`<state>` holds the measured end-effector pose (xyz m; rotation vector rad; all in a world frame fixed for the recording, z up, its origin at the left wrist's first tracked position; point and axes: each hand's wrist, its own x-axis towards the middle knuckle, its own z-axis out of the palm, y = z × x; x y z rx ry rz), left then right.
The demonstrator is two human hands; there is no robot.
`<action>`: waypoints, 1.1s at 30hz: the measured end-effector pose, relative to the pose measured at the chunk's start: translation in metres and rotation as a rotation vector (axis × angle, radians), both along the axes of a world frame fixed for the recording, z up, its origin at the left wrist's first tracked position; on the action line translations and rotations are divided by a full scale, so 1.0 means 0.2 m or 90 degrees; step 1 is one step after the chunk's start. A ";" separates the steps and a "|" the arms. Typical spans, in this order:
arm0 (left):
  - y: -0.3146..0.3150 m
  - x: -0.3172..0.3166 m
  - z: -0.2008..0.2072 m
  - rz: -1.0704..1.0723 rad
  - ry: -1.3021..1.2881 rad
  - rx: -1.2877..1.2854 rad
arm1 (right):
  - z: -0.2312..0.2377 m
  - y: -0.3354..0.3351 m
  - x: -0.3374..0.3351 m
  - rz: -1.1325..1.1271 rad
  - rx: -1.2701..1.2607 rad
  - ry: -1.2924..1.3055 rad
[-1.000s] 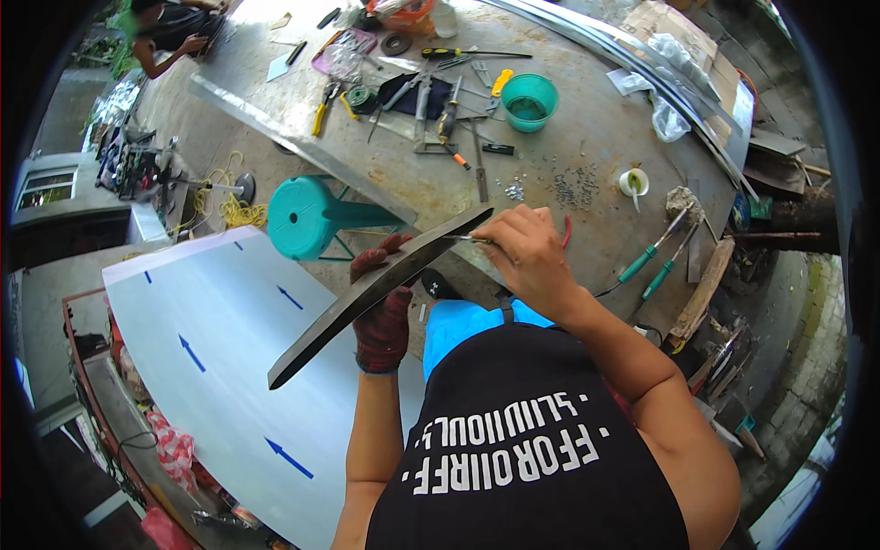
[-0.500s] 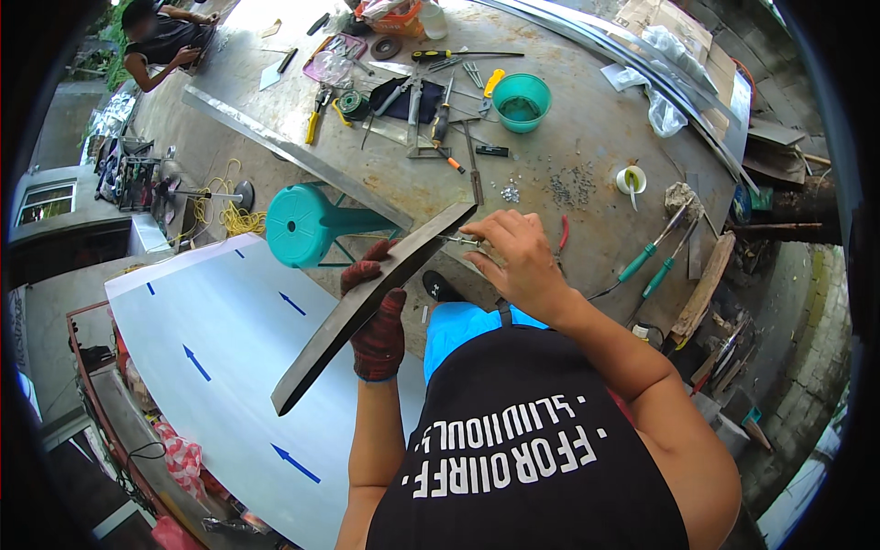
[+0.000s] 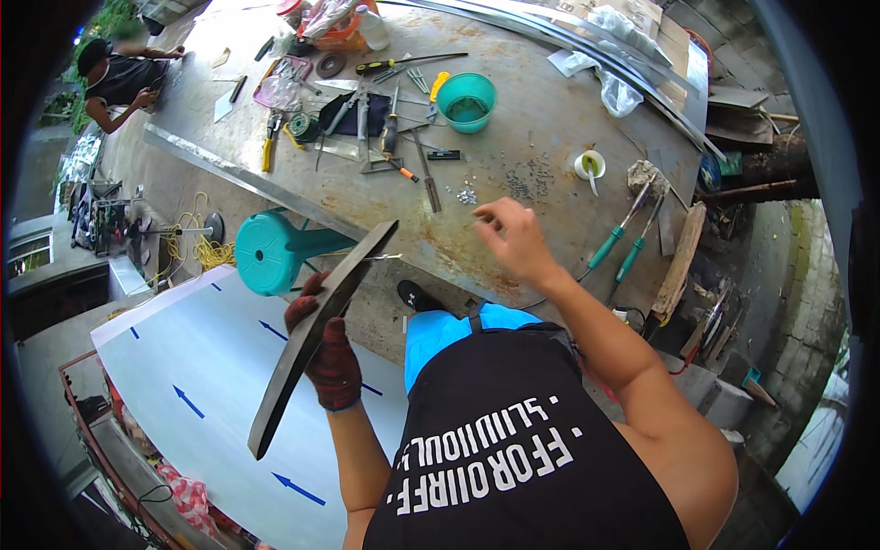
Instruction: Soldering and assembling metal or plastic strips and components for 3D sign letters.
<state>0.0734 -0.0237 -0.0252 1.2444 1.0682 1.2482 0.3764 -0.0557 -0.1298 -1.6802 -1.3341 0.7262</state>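
Observation:
My left hand (image 3: 332,359), in a dark red work glove, is closed around a long dark metal bar (image 3: 309,348) that slants from lower left to upper right. A thin, shiny metal piece (image 3: 387,257) sticks out sideways near the bar's upper end. Bare and holding nothing that I can see, my right hand (image 3: 515,240) is over the near edge of the metal worktable (image 3: 312,197), thumb and fingers apart. Just beyond its fingertips lie a small pile of shiny metal bits (image 3: 467,196) and many scattered grey ones (image 3: 527,179).
On the table are a green bowl (image 3: 466,101), a white cup (image 3: 589,165), screwdrivers (image 3: 390,128), pliers (image 3: 269,142) and long-handled green tools (image 3: 607,246). A teal stool (image 3: 266,252) stands beside a large pale sheet with blue arrows (image 3: 229,367). Another person (image 3: 124,81) is at the far left.
My right hand has let go of the shiny piece at the bar's end and moved away to its right. The bar has tilted steeper and shifted left and down in view.

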 end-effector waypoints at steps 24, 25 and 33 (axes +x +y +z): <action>-0.11 -0.19 0.06 0.142 0.053 0.021 | -0.89 0.31 0.06 0.047 -0.213 -0.311; -0.12 -0.19 0.07 0.141 0.052 0.027 | -0.89 0.31 0.05 0.039 -0.219 -0.318; -0.15 -0.22 0.07 0.156 0.055 0.027 | -0.90 0.31 0.08 0.012 -0.211 -0.301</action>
